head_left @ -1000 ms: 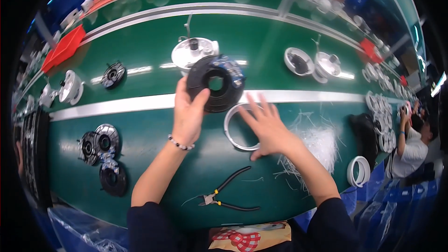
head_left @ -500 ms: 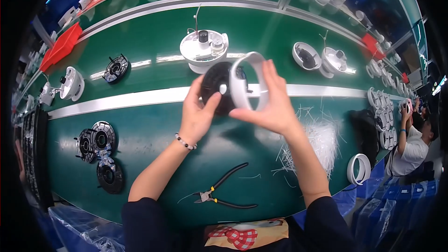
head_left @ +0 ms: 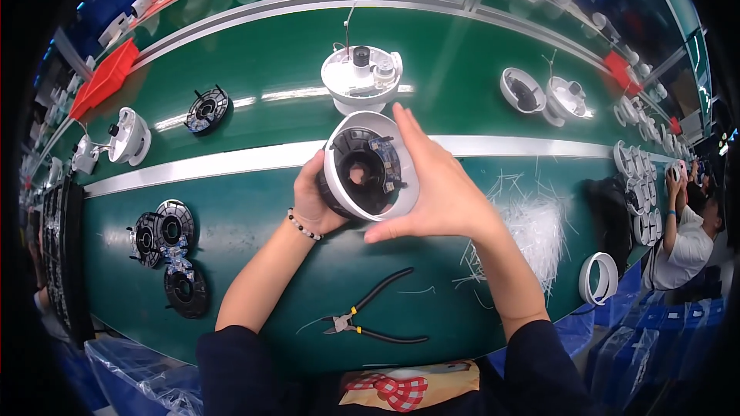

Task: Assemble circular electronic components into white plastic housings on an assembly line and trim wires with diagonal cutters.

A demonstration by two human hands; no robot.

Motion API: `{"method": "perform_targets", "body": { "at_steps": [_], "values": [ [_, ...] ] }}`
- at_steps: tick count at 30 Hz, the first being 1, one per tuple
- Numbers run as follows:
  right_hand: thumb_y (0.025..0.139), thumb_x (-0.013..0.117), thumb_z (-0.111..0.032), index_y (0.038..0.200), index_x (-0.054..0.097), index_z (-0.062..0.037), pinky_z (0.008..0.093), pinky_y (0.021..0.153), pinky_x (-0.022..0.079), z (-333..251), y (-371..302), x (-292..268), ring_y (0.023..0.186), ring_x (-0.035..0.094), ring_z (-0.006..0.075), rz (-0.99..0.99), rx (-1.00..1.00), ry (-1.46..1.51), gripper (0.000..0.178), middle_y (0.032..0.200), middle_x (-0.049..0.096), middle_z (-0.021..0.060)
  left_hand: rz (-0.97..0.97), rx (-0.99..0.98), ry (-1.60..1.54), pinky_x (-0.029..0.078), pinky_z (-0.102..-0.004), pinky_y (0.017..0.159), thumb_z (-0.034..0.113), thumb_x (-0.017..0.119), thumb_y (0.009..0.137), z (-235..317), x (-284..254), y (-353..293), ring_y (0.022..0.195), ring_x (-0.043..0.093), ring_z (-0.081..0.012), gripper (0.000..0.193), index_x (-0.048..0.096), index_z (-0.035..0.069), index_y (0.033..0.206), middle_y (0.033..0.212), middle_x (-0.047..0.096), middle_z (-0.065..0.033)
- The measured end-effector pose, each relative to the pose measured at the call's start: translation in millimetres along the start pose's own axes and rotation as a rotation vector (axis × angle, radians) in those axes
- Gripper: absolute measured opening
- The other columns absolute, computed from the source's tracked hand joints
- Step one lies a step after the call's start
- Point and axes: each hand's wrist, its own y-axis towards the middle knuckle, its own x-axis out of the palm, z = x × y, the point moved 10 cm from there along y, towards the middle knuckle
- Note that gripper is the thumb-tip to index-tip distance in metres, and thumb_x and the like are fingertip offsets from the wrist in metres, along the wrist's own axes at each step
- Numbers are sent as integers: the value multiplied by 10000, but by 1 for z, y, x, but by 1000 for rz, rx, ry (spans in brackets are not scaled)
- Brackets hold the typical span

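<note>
Over the near edge of the white strip, my left hand [head_left: 314,204] grips a round black plastic plate [head_left: 344,160] from behind and the left side. A fingertip shows through the plate's centre hole, and a small blue circuit board [head_left: 390,163] sits at its right. My right hand [head_left: 447,189] is curved around the right side of a white ring [head_left: 348,202], its thumb along the lower edge. The plate lies against the back of the ring and shows through its opening; whether it is seated cannot be told. Cutting pliers [head_left: 343,324] lie with handles spread on the bench below.
A white camera housing [head_left: 361,91] with a lens stands beyond my hands. Several black plates [head_left: 185,290] lie at left, another [head_left: 207,110] farther back. White plastic strips [head_left: 532,243] are heaped at right, beside a white ring [head_left: 598,279]. A person [head_left: 682,239] works at far right.
The ring has turned to face me and now overlaps the black plate, which was beside it before. Both hands have come closer together; the view has shifted slightly.
</note>
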Motion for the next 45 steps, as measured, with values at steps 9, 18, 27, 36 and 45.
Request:
{"method": "perform_targets", "body": {
  "at_steps": [9,18,27,36,45],
  "values": [
    [488,791,-407,1324,188,41,432,1016,231,-12,1,-1,1238,248,401,152,-152,-20,1123,1323,252,275,86,47,151,345,-441,972,575,385,811,-2,-19,-1,1146,428,-272,715,301,63,1303,1227,445,-144],
    [564,755,-462,1321,56,92,453,1024,174,20,-2,37,1267,109,428,197,125,1,1170,1357,74,328,96,61,190,336,-407,984,661,375,775,-1,-14,-4,1151,420,-250,784,326,67,1284,1255,420,-128],
    [550,764,-456,1315,59,98,453,1003,219,-50,25,67,1226,198,415,275,24,-150,1178,1347,144,297,111,101,170,329,-394,991,746,274,733,52,-32,-46,1181,388,-236,879,307,73,1298,1286,388,-107],
    [495,771,-445,1278,168,110,452,946,288,-68,41,84,1116,324,408,292,26,-267,1134,1261,279,272,92,34,266,359,-384,970,735,258,745,76,-32,-67,1160,414,-233,880,309,46,1290,1262,410,-120],
    [481,745,-469,1307,151,52,502,939,241,-81,48,105,1209,202,440,534,-124,-205,1143,1314,185,269,188,115,148,426,-366,877,197,486,758,107,-40,-79,983,531,-245,374,499,3,1078,1052,552,-118]
  ]
}}
